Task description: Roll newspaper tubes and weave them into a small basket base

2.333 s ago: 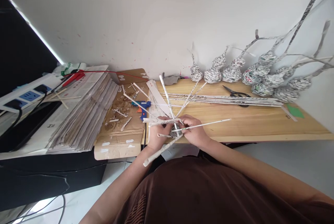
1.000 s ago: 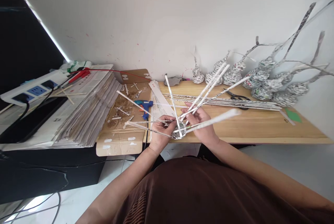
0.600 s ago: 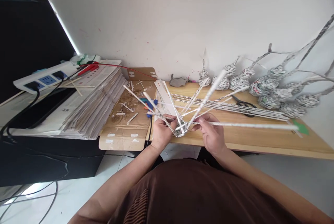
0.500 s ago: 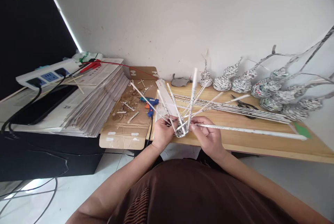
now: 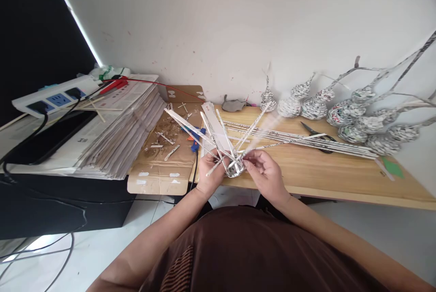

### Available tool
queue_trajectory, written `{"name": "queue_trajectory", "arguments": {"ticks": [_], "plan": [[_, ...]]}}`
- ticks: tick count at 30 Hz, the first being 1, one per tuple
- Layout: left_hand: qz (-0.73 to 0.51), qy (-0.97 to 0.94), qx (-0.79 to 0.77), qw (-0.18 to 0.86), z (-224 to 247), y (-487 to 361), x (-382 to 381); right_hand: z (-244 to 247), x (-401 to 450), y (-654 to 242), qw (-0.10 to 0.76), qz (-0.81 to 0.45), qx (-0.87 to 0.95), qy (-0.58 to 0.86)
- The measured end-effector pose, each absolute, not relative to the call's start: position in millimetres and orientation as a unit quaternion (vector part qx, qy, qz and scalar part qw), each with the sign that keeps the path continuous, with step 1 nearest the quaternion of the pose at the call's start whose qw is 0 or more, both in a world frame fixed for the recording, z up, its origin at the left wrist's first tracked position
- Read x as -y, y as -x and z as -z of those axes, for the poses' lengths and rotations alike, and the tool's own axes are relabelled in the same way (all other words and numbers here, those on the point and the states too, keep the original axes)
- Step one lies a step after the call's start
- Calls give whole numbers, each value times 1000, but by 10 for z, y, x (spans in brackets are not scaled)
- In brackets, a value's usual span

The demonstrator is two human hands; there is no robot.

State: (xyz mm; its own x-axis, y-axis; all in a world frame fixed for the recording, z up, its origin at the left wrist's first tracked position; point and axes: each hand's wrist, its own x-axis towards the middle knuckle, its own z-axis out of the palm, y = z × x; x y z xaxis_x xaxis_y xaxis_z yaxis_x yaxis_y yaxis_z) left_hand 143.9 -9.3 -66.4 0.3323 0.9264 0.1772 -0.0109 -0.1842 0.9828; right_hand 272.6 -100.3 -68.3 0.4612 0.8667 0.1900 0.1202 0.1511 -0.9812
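Observation:
A small woven newspaper base [image 5: 234, 171] sits between my hands near the table's front edge, with several rolled-paper tubes fanning up and outward from it. My left hand [image 5: 209, 177] is closed around the base's left side; some of its fingers are hidden behind the tubes. On the other side, my right hand [image 5: 267, 175] pinches a paper tube [image 5: 260, 135] close to the rim. That tube is smeared by motion and points up to the right. Other tubes [image 5: 185, 124] lean left over my left hand.
A blue glue gun [image 5: 195, 140] lies on stained cardboard [image 5: 153, 178] with paper scraps. Loose paper tubes [image 5: 344, 146] and dark-handled scissors [image 5: 318, 135] lie to the right. Woven gourd shapes [image 5: 315, 108] line the wall. A paper stack [image 5: 136, 133] holds a power strip [image 5: 57, 97].
The tall upright tube has gone over to the left, across my left hand. The long tube at my right hand has swung from pointing right to pointing upward. The view has shifted slightly.

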Motion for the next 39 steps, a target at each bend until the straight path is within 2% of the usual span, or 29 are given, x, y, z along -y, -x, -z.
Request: {"name": "queue_trajectory", "arguments": {"ticks": [7,15,20,29,39], "plan": [[-415,-631,-354,552,817,-1426,72,662,909,-2737,611,-403,349,585],[-421,-649,-345,533,895,-1421,59,645,895,-2742,583,-440,347,588],[-400,-670,-334,528,905,-1420,53,694,852,-2764,566,-405,379,610],[-401,-707,-333,477,883,-1416,36,806,778,-2740,609,-368,340,616],[-401,-662,-379,507,730,-1485,86,694,732,-2596,684,-372,255,573]]}}
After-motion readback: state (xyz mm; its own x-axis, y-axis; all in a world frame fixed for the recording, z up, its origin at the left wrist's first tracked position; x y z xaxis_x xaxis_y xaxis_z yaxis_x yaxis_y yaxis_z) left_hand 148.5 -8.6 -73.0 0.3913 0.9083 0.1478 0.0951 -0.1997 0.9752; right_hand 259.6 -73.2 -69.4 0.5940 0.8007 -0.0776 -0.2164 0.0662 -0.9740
